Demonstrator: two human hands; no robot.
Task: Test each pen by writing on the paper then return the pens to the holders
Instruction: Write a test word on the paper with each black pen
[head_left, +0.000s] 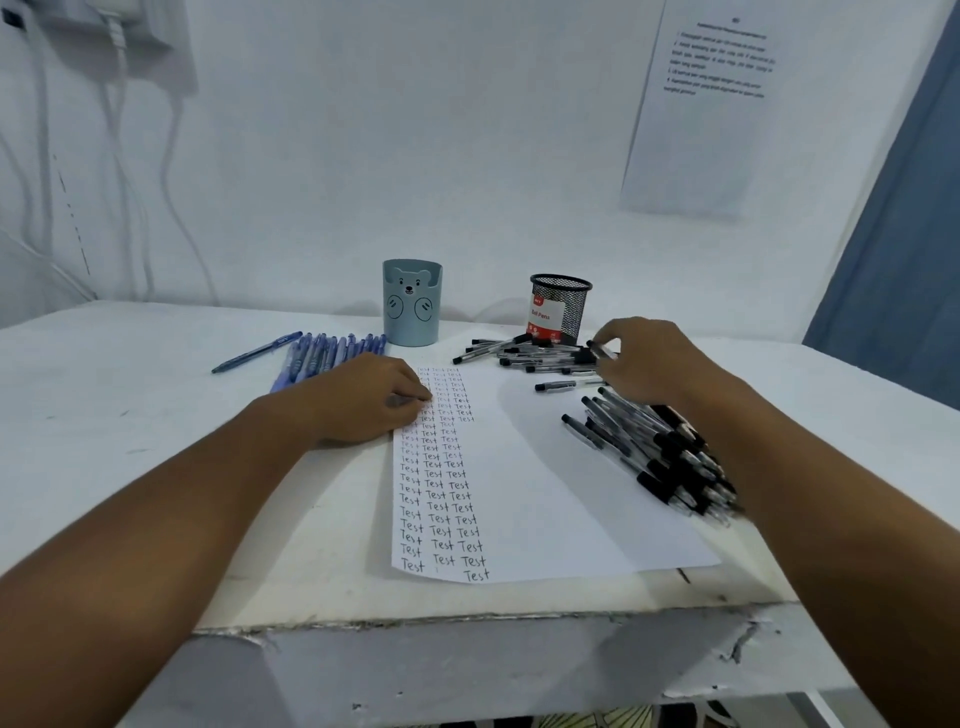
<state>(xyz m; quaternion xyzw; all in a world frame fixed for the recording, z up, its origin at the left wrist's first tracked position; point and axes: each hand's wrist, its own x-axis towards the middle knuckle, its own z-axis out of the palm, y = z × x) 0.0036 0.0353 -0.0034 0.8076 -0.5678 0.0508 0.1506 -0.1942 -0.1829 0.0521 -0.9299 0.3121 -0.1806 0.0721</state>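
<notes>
Paper (545, 483): lies at the middle of the bench (130, 415), its near edge close to the front edge; three columns of "Test" fill its left side, the right side is blank for more tests.
Left hand (363, 400): rests knuckles-up on the paper's left edge, fingers loosely curled and holding nothing, likely pinning the sheet so it won't slide.
Right hand (644, 364): reaches to the far right, thumb and fingers pinching one black pen (597, 351) from the scattered group, probably the next to test.
Scattered pens (530, 356): lie loose by the paper's far right corner, in front of the mesh holder (561, 309).
Pen pile (660, 457): heaped along the paper's right edge, partly on it; whether tested, I cannot tell.
Blue pens (327, 353): lined up left of the bear holder (412, 304), toward the back edge.
Holders: both look empty, so returning is not yet begun.
</notes>
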